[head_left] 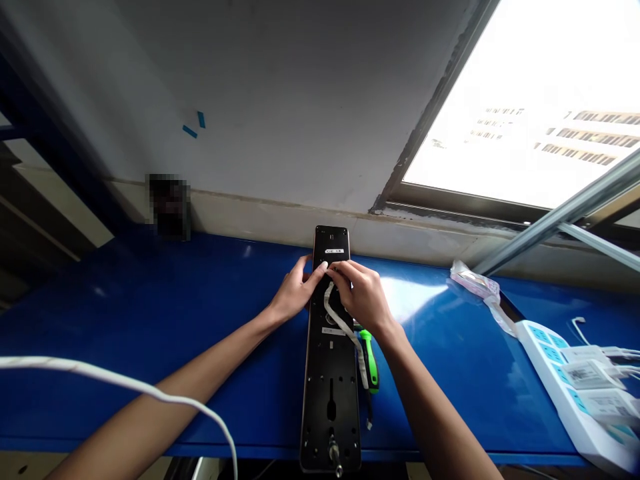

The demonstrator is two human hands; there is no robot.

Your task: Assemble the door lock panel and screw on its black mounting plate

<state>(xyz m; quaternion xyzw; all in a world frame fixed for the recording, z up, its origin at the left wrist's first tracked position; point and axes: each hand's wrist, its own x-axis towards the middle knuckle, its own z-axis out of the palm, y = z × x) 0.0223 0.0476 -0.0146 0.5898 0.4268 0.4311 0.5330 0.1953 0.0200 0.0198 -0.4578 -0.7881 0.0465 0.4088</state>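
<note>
A long black panel [320, 373], which looks like a door-lock plate, lies lengthwise in front of me with small labels, holes and a slot. My left hand [295, 290] grips its left edge, with the thumb on the face. My right hand [365, 297] is closed in a pinch over the upper part, near the left thumb; whatever is between the fingertips is hidden. A white-wrapped cable [345, 327] curves down the panel from below my fingers, its dark end hanging off the right side. Beside the panel lies a green-and-black screwdriver [369, 360]. A metal spindle [334, 453] sticks out near the panel's lower end.
Everything rests on a blue table [240, 280] against a wall. At right is a white power strip [555, 387] with several plugged-in adapters, and behind it a roll of clear tape or plastic [475, 280]. A white cable [125, 380] crosses over my left forearm. A window is at upper right.
</note>
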